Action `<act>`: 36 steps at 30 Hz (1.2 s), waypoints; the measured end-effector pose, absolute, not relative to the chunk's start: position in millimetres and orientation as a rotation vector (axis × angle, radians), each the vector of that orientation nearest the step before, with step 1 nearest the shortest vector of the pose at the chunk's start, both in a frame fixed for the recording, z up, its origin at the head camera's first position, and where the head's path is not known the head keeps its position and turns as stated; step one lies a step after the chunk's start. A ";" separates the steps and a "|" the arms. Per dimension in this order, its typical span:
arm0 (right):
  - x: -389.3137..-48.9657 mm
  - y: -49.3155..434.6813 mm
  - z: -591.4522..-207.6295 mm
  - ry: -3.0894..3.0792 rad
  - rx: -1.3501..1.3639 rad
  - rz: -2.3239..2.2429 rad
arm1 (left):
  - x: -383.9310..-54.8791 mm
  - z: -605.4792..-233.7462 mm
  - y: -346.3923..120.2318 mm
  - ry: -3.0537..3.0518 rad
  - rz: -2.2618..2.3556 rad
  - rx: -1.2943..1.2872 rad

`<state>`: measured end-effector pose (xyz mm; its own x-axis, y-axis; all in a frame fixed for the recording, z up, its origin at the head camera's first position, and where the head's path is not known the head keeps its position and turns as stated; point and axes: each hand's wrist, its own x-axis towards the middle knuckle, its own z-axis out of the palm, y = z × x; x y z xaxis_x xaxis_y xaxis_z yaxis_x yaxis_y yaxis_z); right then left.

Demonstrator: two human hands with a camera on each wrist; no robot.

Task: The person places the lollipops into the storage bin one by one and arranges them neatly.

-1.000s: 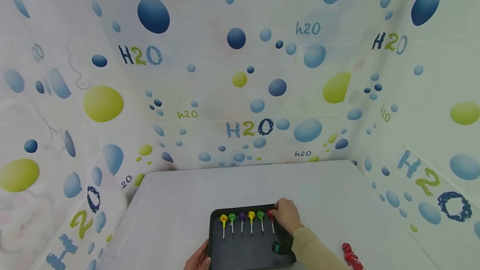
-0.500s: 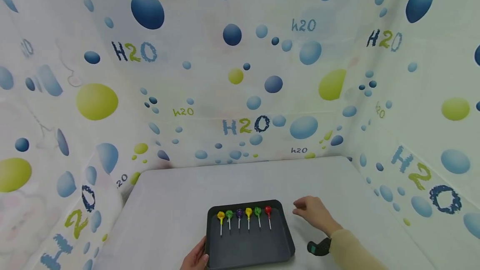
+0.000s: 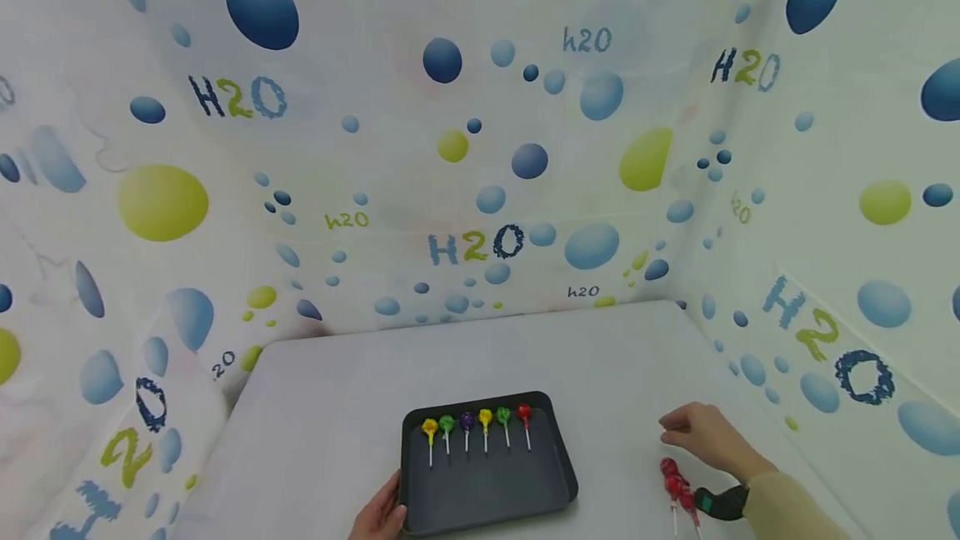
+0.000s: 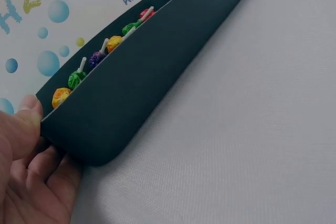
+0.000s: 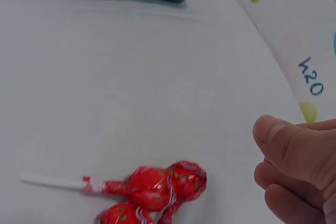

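Observation:
A dark baking tray [image 3: 491, 494] lies on the white table in the head view. My left hand [image 3: 379, 513] grips its left edge, thumb at the rim and fingers low against the outside in the left wrist view. Along the tray's far side runs a row of several wrapped lollipops, from a yellow lollipop [image 3: 430, 427] at the left to a red lollipop [image 3: 524, 414] at the right, sticks towards me. Off to the right, my right hand [image 3: 708, 438] hovers with loosely bent fingers holding nothing. Just below it, a cluster of red lollipops [image 5: 149, 188] lies on the table.
The white table [image 3: 330, 407] extends on both sides of the tray and behind it. A patterned curtain [image 3: 480, 190] with blue and green dots hangs behind and at both sides. A dark band [image 3: 722, 503] is around my right wrist.
My right hand has let go of the red lollipop at the row's right end and moved right, out of the tray to above the red cluster. My left hand keeps its grip. The head view has shifted.

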<state>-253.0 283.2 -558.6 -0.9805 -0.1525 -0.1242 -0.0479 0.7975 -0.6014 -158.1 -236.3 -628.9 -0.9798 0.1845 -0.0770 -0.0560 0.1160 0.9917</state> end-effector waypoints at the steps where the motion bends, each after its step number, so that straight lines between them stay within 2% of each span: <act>1: -250.9 286.6 -561.1 2.812 -0.133 -0.913 | -158.4 -628.8 -236.7 2.199 1.971 0.128; 8: -239.3 296.5 -577.9 2.755 -0.053 -0.887 | -160.4 -630.7 -238.1 2.155 2.002 0.126; 21: -241.0 288.6 -592.2 2.756 -0.088 -0.877 | -161.4 -630.1 -239.2 2.133 1.984 0.130; 36: -243.5 285.5 -591.4 2.787 -0.170 -0.776 | -160.3 -631.1 -237.6 2.112 2.017 0.153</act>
